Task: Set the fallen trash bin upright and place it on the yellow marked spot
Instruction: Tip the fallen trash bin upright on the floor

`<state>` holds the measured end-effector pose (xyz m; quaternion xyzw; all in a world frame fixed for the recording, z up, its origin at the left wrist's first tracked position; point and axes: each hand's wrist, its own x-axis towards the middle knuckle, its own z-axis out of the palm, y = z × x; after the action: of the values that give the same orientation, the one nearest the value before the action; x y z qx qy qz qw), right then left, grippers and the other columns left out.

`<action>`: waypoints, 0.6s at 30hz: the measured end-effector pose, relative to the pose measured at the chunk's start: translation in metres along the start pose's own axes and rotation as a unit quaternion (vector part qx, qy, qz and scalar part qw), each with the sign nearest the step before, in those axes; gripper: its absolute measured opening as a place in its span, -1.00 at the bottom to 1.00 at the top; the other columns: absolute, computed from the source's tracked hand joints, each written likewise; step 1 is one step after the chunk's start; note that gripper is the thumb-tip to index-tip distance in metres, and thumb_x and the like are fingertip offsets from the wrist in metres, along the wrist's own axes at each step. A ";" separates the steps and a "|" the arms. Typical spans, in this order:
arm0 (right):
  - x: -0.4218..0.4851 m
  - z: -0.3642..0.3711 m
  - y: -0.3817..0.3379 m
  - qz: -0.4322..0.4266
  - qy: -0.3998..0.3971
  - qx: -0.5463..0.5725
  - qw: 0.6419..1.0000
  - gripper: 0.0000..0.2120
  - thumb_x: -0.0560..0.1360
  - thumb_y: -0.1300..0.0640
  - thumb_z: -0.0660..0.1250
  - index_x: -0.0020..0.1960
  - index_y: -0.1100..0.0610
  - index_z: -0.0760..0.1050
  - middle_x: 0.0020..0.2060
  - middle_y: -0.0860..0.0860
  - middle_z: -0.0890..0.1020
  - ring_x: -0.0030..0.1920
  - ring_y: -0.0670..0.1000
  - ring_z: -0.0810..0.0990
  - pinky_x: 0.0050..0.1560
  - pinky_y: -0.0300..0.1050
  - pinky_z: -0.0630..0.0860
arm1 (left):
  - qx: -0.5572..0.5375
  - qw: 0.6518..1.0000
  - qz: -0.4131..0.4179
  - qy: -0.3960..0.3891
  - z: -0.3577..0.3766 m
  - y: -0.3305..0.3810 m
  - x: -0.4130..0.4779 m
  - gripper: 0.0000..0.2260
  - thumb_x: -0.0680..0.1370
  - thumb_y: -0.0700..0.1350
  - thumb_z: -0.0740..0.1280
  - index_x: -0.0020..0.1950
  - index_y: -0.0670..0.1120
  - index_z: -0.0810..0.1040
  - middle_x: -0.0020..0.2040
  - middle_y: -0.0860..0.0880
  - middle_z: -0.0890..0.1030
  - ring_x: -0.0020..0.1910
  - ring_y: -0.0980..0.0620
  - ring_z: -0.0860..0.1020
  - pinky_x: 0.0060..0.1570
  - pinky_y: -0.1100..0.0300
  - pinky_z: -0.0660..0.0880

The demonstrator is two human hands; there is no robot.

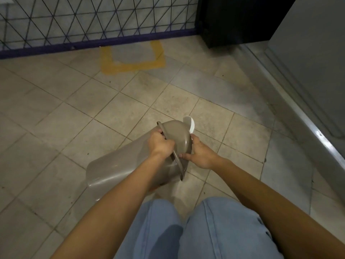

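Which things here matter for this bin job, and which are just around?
Part of the job: trash bin, tipped over; left hand and right hand gripping its lid end; yellow marked spot.

Just around: mesh fence, black cabinet, white flap.

The trash bin (119, 165) is grey-brown, its domed lid (177, 135) the same, with a white flap (191, 125). The marked spot (133, 58) is outlined in worn yellow. Beige square tiles (74, 109) cover the floor (thin dark joints). The fence (84, 19) is a dark triangle lattice; the jeans (214, 230) pale blue.
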<state>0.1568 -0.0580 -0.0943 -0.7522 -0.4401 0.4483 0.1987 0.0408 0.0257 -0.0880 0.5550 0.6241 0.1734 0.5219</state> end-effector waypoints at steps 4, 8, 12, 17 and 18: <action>-0.003 -0.004 0.001 -0.010 0.013 -0.006 1.000 -0.16 0.44 -0.15 0.34 0.51 0.09 -0.04 0.47 0.07 0.25 0.41 0.08 0.29 0.23 -0.17 0.28 | -0.030 0.999 -0.012 -0.027 -0.009 0.002 0.003 -0.69 0.36 -0.38 0.32 0.03 -0.09 0.58 -0.12 -0.07 0.66 -0.09 -0.05 0.62 0.00 0.02 0.59; -0.002 -0.011 -0.002 -0.013 0.047 0.020 0.999 -0.15 0.45 -0.26 0.25 0.52 0.07 -0.10 0.51 0.06 0.15 0.44 0.04 0.23 0.38 -0.06 0.26 | -0.077 0.996 -0.021 -0.031 -0.027 0.012 0.008 -0.77 0.38 -0.37 0.34 -0.14 -0.04 0.58 -0.14 -0.08 0.66 -0.15 -0.04 0.63 -0.16 0.10 0.60; 0.000 -0.015 -0.015 -0.005 0.083 0.127 0.988 -0.26 0.49 -0.24 0.19 0.52 0.03 -0.03 0.45 0.03 0.28 0.27 -0.09 0.31 0.13 -0.27 0.18 | -0.103 0.994 -0.030 -0.007 -0.050 0.028 0.007 -0.78 0.37 -0.32 0.40 -0.23 0.01 0.53 -0.24 -0.01 0.61 -0.21 -0.03 0.61 -0.26 0.15 0.58; 0.012 -0.018 -0.018 0.030 0.086 0.109 0.990 -0.30 0.51 -0.29 0.08 0.51 0.04 0.02 0.47 0.07 0.26 0.43 0.10 0.25 0.12 -0.13 0.15 | -0.159 0.986 -0.037 0.023 -0.074 0.043 0.004 -0.80 0.34 -0.35 0.41 -0.23 -0.06 0.53 -0.32 -0.02 0.57 -0.34 0.04 0.56 -0.40 0.26 0.49; 0.013 -0.018 -0.017 0.041 0.082 0.107 0.990 -0.29 0.50 -0.31 0.06 0.52 0.02 -0.01 0.49 0.06 0.22 0.45 0.12 0.22 0.19 -0.11 0.17 | -0.167 0.985 -0.036 0.024 -0.077 0.045 0.003 -0.81 0.34 -0.36 0.40 -0.18 -0.09 0.55 -0.32 -0.02 0.57 -0.35 0.06 0.55 -0.45 0.29 0.47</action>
<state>0.1664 -0.0362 -0.0796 -0.7778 -0.3410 0.4378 0.2951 -0.0006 0.0708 -0.0230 0.4331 0.6183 0.2691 0.5981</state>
